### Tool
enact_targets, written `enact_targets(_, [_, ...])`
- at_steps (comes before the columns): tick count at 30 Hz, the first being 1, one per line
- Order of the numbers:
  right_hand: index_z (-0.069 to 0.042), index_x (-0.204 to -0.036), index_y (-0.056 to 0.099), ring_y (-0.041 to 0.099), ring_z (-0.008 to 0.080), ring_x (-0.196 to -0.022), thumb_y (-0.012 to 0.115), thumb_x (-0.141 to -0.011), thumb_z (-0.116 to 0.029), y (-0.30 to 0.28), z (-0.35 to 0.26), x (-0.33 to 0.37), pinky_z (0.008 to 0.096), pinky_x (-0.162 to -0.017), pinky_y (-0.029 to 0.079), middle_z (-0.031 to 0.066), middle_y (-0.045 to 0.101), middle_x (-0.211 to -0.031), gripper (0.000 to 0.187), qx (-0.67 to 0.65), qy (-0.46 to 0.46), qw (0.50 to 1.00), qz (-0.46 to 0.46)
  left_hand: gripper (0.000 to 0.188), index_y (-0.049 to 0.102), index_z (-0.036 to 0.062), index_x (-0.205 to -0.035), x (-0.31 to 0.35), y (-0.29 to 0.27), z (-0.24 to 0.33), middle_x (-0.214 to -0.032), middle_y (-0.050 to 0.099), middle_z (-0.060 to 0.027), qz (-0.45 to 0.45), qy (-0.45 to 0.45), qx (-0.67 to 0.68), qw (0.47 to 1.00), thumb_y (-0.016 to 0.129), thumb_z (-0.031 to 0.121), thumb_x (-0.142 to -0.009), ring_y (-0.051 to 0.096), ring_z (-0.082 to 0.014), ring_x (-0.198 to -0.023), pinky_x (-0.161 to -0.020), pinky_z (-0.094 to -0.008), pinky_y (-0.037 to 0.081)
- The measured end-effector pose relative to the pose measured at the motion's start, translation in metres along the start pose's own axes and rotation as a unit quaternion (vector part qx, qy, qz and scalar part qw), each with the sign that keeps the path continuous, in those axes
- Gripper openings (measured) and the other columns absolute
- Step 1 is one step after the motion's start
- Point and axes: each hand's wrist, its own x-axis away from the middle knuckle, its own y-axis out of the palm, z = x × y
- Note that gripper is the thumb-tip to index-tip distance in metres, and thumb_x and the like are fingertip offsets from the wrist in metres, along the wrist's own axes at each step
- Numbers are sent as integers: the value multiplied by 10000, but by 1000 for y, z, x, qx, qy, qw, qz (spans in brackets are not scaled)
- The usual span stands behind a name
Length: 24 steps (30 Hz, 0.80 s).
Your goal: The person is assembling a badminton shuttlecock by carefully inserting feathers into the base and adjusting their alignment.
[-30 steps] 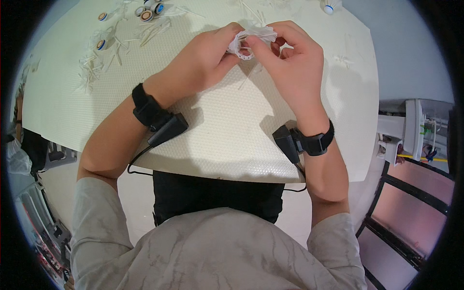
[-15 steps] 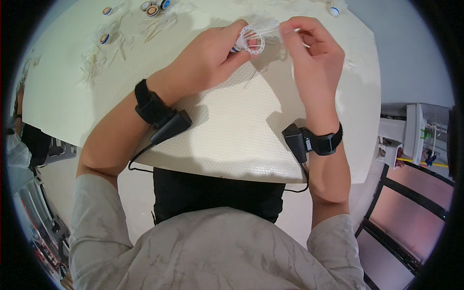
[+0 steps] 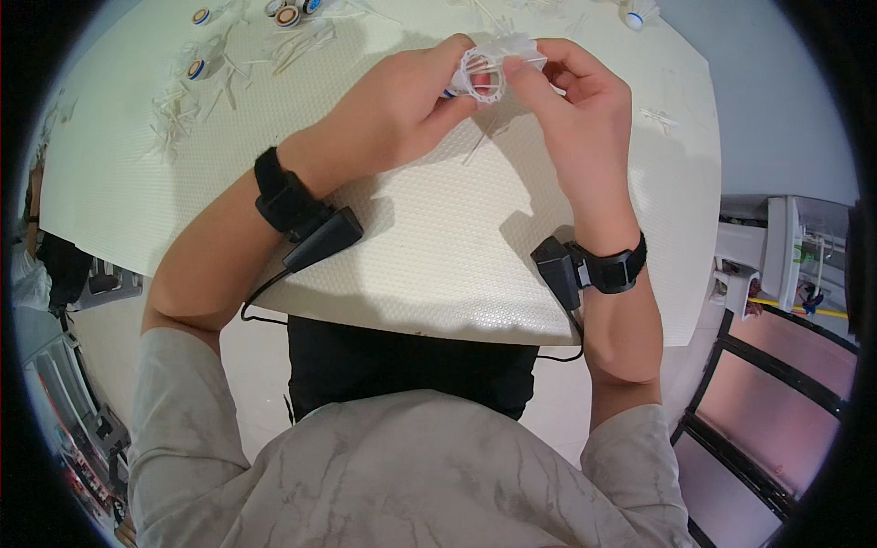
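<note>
Near the far side of the table, my left hand point(image 3: 393, 108) is closed around the base of a white shuttlecock point(image 3: 484, 60), whose round lattice ring faces toward me. A blue-edged bit of its cork end shows by the left fingers; the rest is hidden. At the shuttlecock's right side my right hand point(image 3: 585, 105) pinches one of its white feathers point(image 3: 534, 62) between thumb and fingers. Beneath both hands a thin loose quill point(image 3: 480, 142) lies on the white table point(image 3: 438, 237).
Several shuttlecock corks point(image 3: 288, 16) lie at the far left, among scattered feather scraps point(image 3: 174, 119). Another shuttlecock point(image 3: 637, 16) is at the far right, with a few quill bits point(image 3: 658, 117) nearer. Black wrist devices point(image 3: 297, 205) with cables sit on both forearms.
My right hand has moved left, closer to the shuttlecock, and its thumb now presses the feather next to the ring. The left hand has stayed nearly still, keeping its hold.
</note>
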Motion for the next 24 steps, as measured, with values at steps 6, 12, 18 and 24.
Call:
enact_targets(6, [-6,-928,723,571,45,-679,765,-846,-148,-1,-6,-1,198,-603,442,-4,658,-733,169,-54,20,998,1,280,533,-2,-1177,0,-2,3,-799,614,-144,-19,-48,75,996,653,126,-959,539,-232,-624,-595,-323,439])
enact_targets(12, [-24,-954,720,568,42,-675,770,-854,-152,-7,-8,-2,198,-576,432,-6,662,-763,170,-75,22,996,31,257,544,1,-1163,-1,0,2,-792,610,-134,-2,-27,75,997,644,135,-967,534,-226,-620,-597,-324,442])
enact_targets(18, [-39,-971,732,554,51,-669,813,-826,-171,6,3,2,198,-551,431,-15,651,-764,212,5,-9,1000,-14,264,548,7,-1175,-1,-1,2,-806,621,-134,-15,-31,72,997,641,128,-960,553,-241,-638,-624,-329,456])
enact_targets(24, [-55,-942,756,547,46,-695,806,-836,-152,2,6,-1,198,-566,437,-18,671,-797,152,-37,-41,998,-14,261,550,18,-1175,1,-1,1,-838,632,-139,-42,-24,50,998,637,146,-966,583,-275,-675,-640,-348,461])
